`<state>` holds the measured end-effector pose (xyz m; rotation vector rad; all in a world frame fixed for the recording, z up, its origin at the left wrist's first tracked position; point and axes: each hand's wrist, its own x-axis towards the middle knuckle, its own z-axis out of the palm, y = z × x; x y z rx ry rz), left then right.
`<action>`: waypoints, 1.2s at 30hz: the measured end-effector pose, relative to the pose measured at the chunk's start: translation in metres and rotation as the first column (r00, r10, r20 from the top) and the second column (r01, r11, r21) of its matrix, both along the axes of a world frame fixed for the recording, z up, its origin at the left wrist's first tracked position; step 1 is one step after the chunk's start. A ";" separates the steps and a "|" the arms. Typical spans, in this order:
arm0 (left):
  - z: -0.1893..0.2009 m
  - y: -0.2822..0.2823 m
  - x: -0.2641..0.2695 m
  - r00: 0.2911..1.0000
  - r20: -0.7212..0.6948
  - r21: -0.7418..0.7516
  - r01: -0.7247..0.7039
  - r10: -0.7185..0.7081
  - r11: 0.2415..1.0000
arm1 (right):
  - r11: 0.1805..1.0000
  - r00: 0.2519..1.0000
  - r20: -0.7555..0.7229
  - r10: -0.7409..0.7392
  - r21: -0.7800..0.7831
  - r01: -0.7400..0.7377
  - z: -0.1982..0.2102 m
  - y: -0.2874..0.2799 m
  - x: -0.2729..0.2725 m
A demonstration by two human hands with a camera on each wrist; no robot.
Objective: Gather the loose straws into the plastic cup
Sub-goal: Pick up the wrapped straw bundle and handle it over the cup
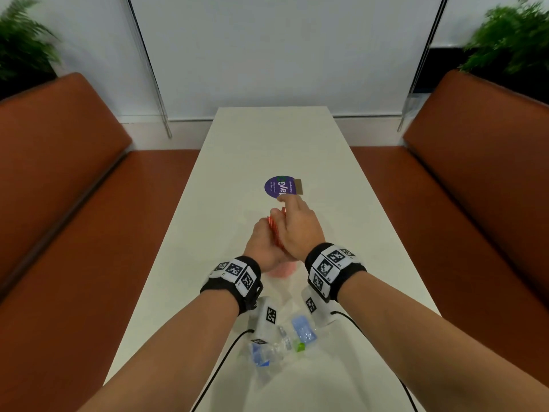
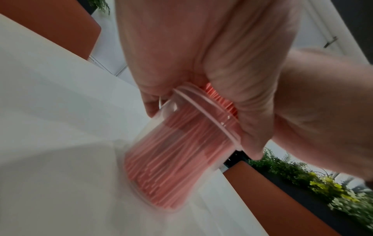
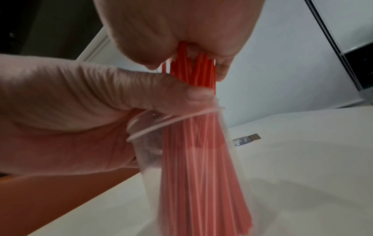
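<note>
A bundle of thin red straws (image 1: 274,230) stands with its lower ends inside a clear plastic cup (image 3: 149,153) on the white table (image 1: 267,138). My left hand (image 1: 263,242) grips the cup at its rim (image 2: 212,111), thumb on one side and fingers on the other. From above, my right hand (image 1: 297,223) closes round the top of the straws (image 3: 193,75), index finger pointing forward. In the left wrist view the straws (image 2: 171,159) fan out toward the cup's base. From the head view, the hands hide most of the cup (image 1: 285,270).
A round purple sign on a small wooden stand (image 1: 279,187) sits just beyond the hands. Crumpled clear wrappers with blue and green bits (image 1: 285,343) lie near the front edge. Orange benches (image 1: 74,203) flank the narrow table on both sides.
</note>
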<state>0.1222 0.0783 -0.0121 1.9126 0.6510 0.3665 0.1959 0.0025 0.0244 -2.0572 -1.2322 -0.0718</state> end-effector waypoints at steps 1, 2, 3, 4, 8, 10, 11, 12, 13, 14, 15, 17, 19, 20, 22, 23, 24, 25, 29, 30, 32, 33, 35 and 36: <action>-0.001 0.000 0.000 1.000 0.006 0.018 -0.006 0.006 1.000 | 1.000 0.998 0.063 0.015 -0.026 -0.014 0.000 0.001 0.000; -0.002 0.000 0.000 1.000 0.017 0.041 -0.005 0.004 0.999 | 0.995 0.990 0.136 0.043 -0.090 -0.031 -0.001 0.001 0.001; -0.003 -0.001 0.000 1.000 0.028 0.064 -0.001 -0.001 0.998 | 0.983 0.977 0.197 0.083 -0.177 -0.048 -0.002 0.000 0.001; -0.004 -0.001 0.001 1.000 0.028 0.084 0.003 -0.005 0.996 | 0.965 0.966 0.230 0.118 -0.257 -0.057 -0.003 0.000 0.001; -0.032 0.012 0.007 0.999 -0.038 0.077 -0.004 0.007 0.997 | 0.936 0.965 0.210 0.154 -0.345 -0.074 -0.003 -0.004 0.005; -0.047 0.019 0.012 0.997 -0.073 0.076 -0.007 0.012 0.997 | 0.921 0.961 0.211 0.178 -0.379 -0.088 -0.001 -0.007 0.006; -0.044 0.017 0.010 0.995 -0.094 0.081 -0.019 0.027 0.997 | 0.898 0.955 0.208 0.209 -0.428 -0.103 -0.002 -0.007 0.007; -0.029 0.009 0.006 0.995 -0.091 0.083 -0.027 0.034 0.996 | 0.870 0.948 0.213 0.238 -0.481 -0.110 -0.002 -0.008 0.008; -0.019 0.004 0.003 0.994 -0.097 0.091 -0.035 0.044 0.995 | 0.856 0.940 0.223 0.256 -0.504 -0.113 -0.002 -0.009 0.009; -0.016 0.002 0.002 0.992 -0.112 0.099 -0.040 0.051 0.994 | 0.861 0.936 0.237 0.261 -0.496 -0.115 -0.002 -0.009 0.009; -0.013 0.000 0.001 0.992 -0.118 0.111 -0.037 0.050 0.993 | 0.876 0.930 0.259 0.260 -0.469 -0.114 -0.002 -0.009 0.009; -0.010 -0.001 0.000 0.991 -0.124 0.106 -0.038 0.051 0.994 | 0.882 0.924 0.279 0.262 -0.457 -0.112 -0.002 -0.009 0.007; -0.005 -0.003 -0.003 0.990 -0.133 0.112 -0.040 0.055 0.993 | 0.866 0.931 0.247 0.270 -0.484 -0.123 -0.005 -0.008 0.006; -0.003 -0.004 -0.004 0.989 -0.143 0.102 -0.034 0.049 0.994 | 0.860 0.933 0.234 0.273 -0.493 -0.128 -0.006 -0.007 0.007; -0.002 -0.004 -0.006 0.987 -0.155 0.083 -0.030 0.043 0.996 | 0.864 0.926 0.239 0.291 -0.482 -0.147 -0.007 -0.007 0.008; -0.001 -0.004 -0.007 0.987 -0.159 0.068 -0.020 0.031 0.997 | 0.864 0.926 0.231 0.297 -0.477 -0.158 -0.006 -0.006 0.010; -0.002 -0.004 -0.008 0.987 -0.163 0.057 -0.009 0.018 0.998 | 0.868 0.931 0.219 0.292 -0.469 -0.162 -0.004 -0.007 0.010; -0.011 0.002 -0.006 0.986 -0.164 0.040 -0.013 0.019 0.999 | 0.879 0.932 0.221 0.286 -0.448 -0.164 -0.001 -0.008 0.011; -0.019 0.008 -0.009 0.983 -0.181 0.026 -0.011 0.016 1.000 | 0.936 0.904 0.305 0.302 -0.273 -0.220 0.001 -0.010 0.010; -0.002 -0.002 -0.015 0.981 -0.190 0.044 -0.020 0.028 0.999 | 0.939 0.915 0.275 0.296 -0.262 -0.225 0.001 -0.010 0.011; 0.003 -0.006 -0.018 0.981 -0.193 0.048 -0.021 0.030 0.999 | 0.937 0.939 0.205 0.276 -0.278 -0.214 0.003 -0.009 0.009; 0.006 -0.008 -0.019 0.981 -0.191 0.039 -0.017 0.025 0.999 | 0.941 0.943 0.201 0.266 -0.265 -0.209 0.003 -0.009 0.009; 0.008 -0.012 -0.021 0.981 -0.194 0.023 -0.014 0.018 1.000 | 0.942 0.928 0.241 0.285 -0.252 -0.224 -0.001 -0.010 0.008; 0.008 -0.012 -0.021 0.981 -0.190 0.019 -0.023 0.027 1.000 | 0.938 0.920 0.260 0.293 -0.266 -0.223 -0.002 -0.010 0.008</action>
